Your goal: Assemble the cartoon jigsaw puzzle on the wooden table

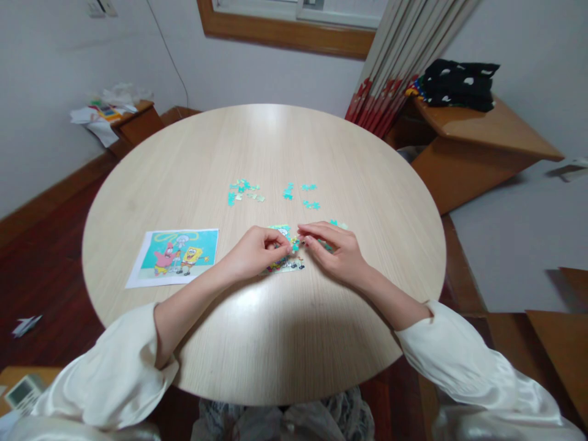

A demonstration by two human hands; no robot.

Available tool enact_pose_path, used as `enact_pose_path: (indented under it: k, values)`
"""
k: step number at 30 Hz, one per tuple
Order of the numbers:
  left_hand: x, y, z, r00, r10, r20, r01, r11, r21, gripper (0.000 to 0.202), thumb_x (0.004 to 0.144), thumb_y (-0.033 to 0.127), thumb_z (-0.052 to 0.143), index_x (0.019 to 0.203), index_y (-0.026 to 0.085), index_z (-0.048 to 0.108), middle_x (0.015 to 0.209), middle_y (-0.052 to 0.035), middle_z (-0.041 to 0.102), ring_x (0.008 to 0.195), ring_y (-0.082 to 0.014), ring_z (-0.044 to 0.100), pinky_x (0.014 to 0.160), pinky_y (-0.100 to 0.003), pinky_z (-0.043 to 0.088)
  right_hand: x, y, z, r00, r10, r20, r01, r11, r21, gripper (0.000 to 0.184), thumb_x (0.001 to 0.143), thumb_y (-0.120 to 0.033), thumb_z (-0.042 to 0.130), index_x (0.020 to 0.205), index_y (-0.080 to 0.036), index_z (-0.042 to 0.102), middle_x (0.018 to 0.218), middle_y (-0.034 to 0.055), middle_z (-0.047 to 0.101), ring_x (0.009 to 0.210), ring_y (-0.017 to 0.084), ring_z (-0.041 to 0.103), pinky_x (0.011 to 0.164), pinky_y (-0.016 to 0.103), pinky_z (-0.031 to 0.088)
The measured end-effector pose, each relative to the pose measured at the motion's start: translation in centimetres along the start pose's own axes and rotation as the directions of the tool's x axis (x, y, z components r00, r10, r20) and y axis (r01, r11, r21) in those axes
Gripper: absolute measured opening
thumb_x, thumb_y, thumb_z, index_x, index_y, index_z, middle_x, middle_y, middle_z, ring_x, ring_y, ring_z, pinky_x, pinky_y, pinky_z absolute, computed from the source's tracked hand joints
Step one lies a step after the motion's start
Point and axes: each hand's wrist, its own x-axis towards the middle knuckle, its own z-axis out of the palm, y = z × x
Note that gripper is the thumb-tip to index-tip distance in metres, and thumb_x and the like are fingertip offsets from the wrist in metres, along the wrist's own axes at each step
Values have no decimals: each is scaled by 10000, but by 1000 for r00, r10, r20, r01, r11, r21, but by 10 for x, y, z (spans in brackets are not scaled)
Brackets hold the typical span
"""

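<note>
My left hand (257, 250) is closed in a pinch, with a small teal and yellow jigsaw puzzle piece (294, 245) at its fingertips. Just to the right, my right hand (337, 248) has its fingers stretched out and its thumb a little apart from them, close to that piece. Under both hands lies a partly joined jigsaw puzzle (283, 268) with cartoon figures, much of it covered by the left hand. A few teal pieces (334, 223) show behind the right hand.
A printed cartoon picture (179, 256) lies on the round wooden table (266, 343), left of my hands. Loose teal pieces lie beyond them in a left cluster (243, 186) and smaller right groups (311, 205). A wooden stand with black cloth (459, 86) is at right.
</note>
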Motion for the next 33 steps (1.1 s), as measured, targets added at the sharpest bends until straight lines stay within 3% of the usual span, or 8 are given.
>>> enact_pose_path:
  k: [4,6,9,12,17,24,29,33]
  values:
    - [0,1,1,999,33,5,-33,998,44,146,742,198,600,616,142,649,513,38,473,503,-80,364,493,-235,249,0,-1,4,989,78,125,-84,995,46,177,882,-236,601,1006,-224,726,919,56,746,806,161,678,744,328,567]
    - [1,0,1,1000,31,-4,-30,998,55,150,754,213,601,636,139,657,530,28,507,510,-84,392,499,-233,273,0,0,5,984,124,128,-134,988,74,152,872,-253,611,960,-218,731,881,50,740,779,156,670,721,314,559]
    - [2,-2,0,999,21,-49,-19,999,44,159,785,242,598,691,133,666,555,9,554,519,-94,450,504,-234,321,3,9,-1,972,233,15,-233,969,78,154,862,-288,613,928,-207,725,872,53,730,767,163,664,704,318,553]
    - [1,-3,-3,995,9,-97,-6,1000,29,171,803,267,606,691,142,635,572,-9,585,525,-103,497,510,-240,365,7,25,-15,943,308,-128,-314,949,-29,163,851,-302,605,914,-201,718,887,57,724,739,166,641,706,336,539]
    - [-2,-2,-3,993,10,-115,-4,999,53,237,818,262,600,607,167,546,556,-16,583,520,-104,509,509,-248,371,7,52,-37,911,382,-159,-407,897,-176,165,827,-294,602,885,-182,709,797,48,700,666,167,599,672,339,507]
    - [-2,-4,-3,993,39,-108,-30,995,91,243,824,273,587,607,175,538,561,-19,582,532,-110,507,522,-261,377,3,64,-40,890,437,-131,-456,855,-245,151,802,-259,614,874,-176,718,735,40,678,648,175,579,658,340,475]
    - [-2,-5,-3,994,43,-104,-32,994,104,248,822,291,585,610,171,535,565,-22,585,533,-111,509,525,-260,377,5,66,-45,915,369,-163,-403,852,-335,151,797,-299,655,884,-192,716,826,69,687,729,200,596,764,397,473]
    - [-1,-5,-3,992,47,-114,-33,992,121,235,814,273,579,607,171,537,566,-26,593,541,-117,518,525,-255,378,4,59,-57,885,457,-95,-466,859,-211,160,790,-334,650,814,-187,709,780,62,671,723,192,586,717,376,470]
